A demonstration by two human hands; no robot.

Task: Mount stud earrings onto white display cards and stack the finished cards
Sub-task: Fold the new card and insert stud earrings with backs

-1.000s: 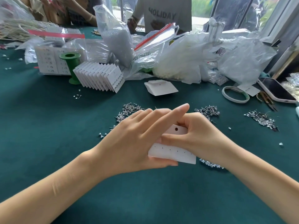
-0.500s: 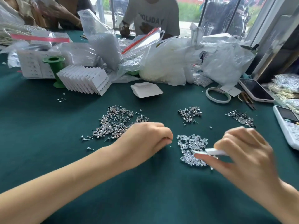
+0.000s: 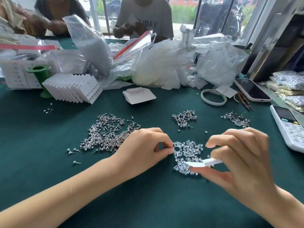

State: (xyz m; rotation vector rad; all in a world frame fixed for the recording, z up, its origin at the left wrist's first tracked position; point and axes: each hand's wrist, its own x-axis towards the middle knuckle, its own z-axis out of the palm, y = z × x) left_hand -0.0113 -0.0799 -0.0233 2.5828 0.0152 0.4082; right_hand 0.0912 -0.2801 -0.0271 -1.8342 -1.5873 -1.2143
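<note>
- Left hand (image 3: pixel 144 150) curls over the green cloth (image 3: pixel 49 162), thumb and forefinger pinched at the edge of the clear backs (image 3: pixel 187 152), apparently picking one up; whether a piece is already between the fingertips cannot be told.
- Far left, finished cards (image 3: pixel 72 87) stand fanned in a leaning row against a green spool (image 3: pixel 39 74), probably kept there out of the working area.
- Studs (image 3: pixel 107 134) lie in a wide loose heap just left of that hand, close enough to draw from; two smaller heaps sit further back.
- A blank card (image 3: pixel 139 95) lies flat behind the heaps, near the plastic bags (image 3: pixel 156 63).
- Right hand (image 3: pixel 243 160) holds a card (image 3: pixel 205 162) edge-on, pinched between thumb below and fingers above, hovering over the backs, likely so the stud posts on its underside can be capped.
- At right, a tape ring (image 3: pixel 213 97), a phone (image 3: pixel 251 90) and a calculator (image 3: pixel 289 125) sit clear of the work.
- Two other people work at the far side of the table.
</note>
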